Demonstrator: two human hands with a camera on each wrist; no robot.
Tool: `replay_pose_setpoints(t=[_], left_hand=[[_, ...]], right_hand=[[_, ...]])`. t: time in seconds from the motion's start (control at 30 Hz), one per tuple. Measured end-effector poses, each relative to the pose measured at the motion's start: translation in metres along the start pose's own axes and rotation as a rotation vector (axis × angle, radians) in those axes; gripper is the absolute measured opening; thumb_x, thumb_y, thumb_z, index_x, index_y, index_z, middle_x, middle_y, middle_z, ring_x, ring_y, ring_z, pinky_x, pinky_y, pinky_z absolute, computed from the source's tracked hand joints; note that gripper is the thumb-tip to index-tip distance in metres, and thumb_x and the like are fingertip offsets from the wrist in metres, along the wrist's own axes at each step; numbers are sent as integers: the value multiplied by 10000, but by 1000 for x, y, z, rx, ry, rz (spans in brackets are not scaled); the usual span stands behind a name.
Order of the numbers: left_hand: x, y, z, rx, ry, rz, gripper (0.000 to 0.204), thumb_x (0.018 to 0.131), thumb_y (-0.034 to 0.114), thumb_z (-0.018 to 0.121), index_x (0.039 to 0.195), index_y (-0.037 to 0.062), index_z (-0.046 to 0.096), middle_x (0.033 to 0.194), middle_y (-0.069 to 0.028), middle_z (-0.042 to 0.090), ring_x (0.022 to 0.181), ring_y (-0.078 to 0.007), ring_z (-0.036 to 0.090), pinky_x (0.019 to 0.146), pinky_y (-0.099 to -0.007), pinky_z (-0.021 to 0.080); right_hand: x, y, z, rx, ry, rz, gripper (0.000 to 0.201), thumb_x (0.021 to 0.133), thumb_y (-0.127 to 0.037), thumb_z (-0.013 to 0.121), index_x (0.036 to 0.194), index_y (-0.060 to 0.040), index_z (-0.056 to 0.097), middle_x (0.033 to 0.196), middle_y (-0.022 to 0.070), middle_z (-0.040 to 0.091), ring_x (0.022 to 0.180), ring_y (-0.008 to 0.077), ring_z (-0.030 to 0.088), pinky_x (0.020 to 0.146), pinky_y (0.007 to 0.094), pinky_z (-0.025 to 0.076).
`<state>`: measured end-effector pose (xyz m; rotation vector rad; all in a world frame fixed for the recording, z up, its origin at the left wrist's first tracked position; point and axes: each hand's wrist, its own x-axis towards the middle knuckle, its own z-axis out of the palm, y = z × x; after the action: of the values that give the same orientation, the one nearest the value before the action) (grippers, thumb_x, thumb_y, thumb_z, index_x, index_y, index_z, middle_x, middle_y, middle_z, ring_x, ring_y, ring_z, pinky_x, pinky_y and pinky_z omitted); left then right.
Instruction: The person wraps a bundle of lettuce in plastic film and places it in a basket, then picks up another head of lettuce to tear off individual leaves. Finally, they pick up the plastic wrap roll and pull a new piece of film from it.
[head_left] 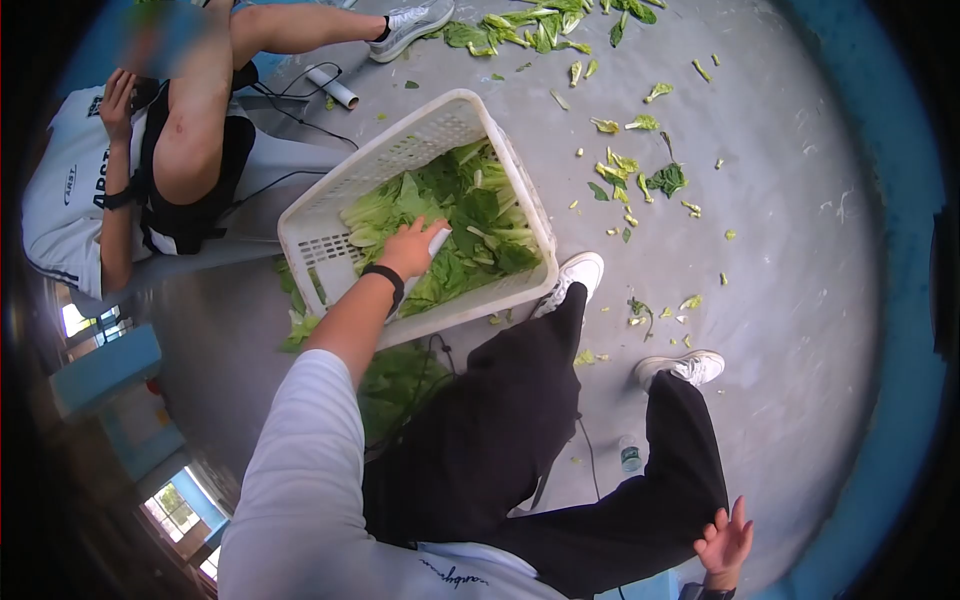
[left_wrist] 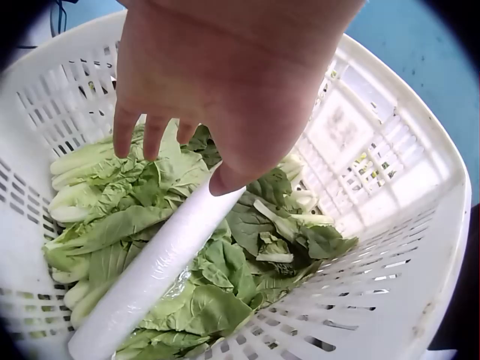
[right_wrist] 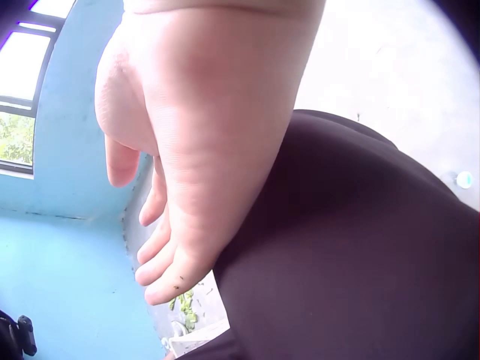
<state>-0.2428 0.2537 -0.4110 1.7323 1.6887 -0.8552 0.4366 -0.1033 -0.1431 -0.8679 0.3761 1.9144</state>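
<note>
A white plastic basket (head_left: 330,190) with slotted walls holds leafy greens (head_left: 480,215) with pale stalks. My left hand (head_left: 408,250) is inside it, over the greens. In the left wrist view, a white roll (left_wrist: 157,266) that looks like plastic film lies diagonally across the leaves. The thumb (left_wrist: 231,180) overlaps the roll's upper end, while the fingers hang loosely extended beside it, with leaves showing between them and the roll. My right hand (head_left: 725,545) is held palm up near my right leg, fingers loosely bent and nothing in them.
Another person (head_left: 80,200) sits at the upper left. Near that person's foot lies a white tube (head_left: 333,88) beside black cables. Leaf scraps (head_left: 620,170) litter the grey floor (head_left: 800,260). A clear bottle (head_left: 629,455) stands by my legs, and more greens (head_left: 400,385) lie below the basket.
</note>
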Motion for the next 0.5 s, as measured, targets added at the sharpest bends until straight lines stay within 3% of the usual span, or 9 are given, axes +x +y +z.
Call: replay_pose_setpoints(t=[0.13, 0.23, 0.33, 0.43, 0.5], left_hand=[[16, 10, 22, 135, 3, 51, 727, 867, 33, 598, 1505, 313, 394, 1539, -173, 408, 1285, -389, 523, 973, -484, 510], [26, 7, 24, -159, 35, -53, 578, 883, 57, 607, 1402, 286, 495, 1393, -168, 540, 1190, -383, 587, 907, -477, 530], [6, 7, 17, -98, 94, 24, 438, 900, 74, 609, 1304, 237, 565, 1174, -168, 614, 1114, -392, 602, 910, -495, 511], [5, -2, 32, 7, 106, 164, 397, 919, 97, 610, 1295, 215, 569, 1185, -188, 606, 1096, -404, 598, 904, -498, 504], [5, -9, 33, -93, 56, 195, 365, 941, 109, 589, 1295, 199, 564, 1177, -200, 588, 1085, -417, 589, 901, -504, 494]], right_hand=[[1, -1, 3, -4, 3, 0, 544, 1084, -478, 289, 1597, -313, 217, 1572, 147, 387, 1360, 389, 478, 1074, 633, 413], [3, 0, 4, -21, -12, -4, 547, 1084, -478, 290, 1599, -314, 210, 1573, 150, 384, 1365, 391, 472, 1077, 636, 409], [7, 1, 5, -24, -34, -17, 547, 1085, -475, 293, 1600, -316, 203, 1576, 151, 380, 1368, 392, 469, 1077, 637, 408], [12, 5, 12, -24, -49, -21, 546, 1086, -470, 296, 1601, -319, 199, 1578, 150, 376, 1371, 392, 465, 1080, 636, 405], [16, 7, 18, -39, -70, -12, 545, 1086, -467, 299, 1602, -320, 197, 1580, 149, 373, 1373, 392, 463, 1082, 636, 403]])
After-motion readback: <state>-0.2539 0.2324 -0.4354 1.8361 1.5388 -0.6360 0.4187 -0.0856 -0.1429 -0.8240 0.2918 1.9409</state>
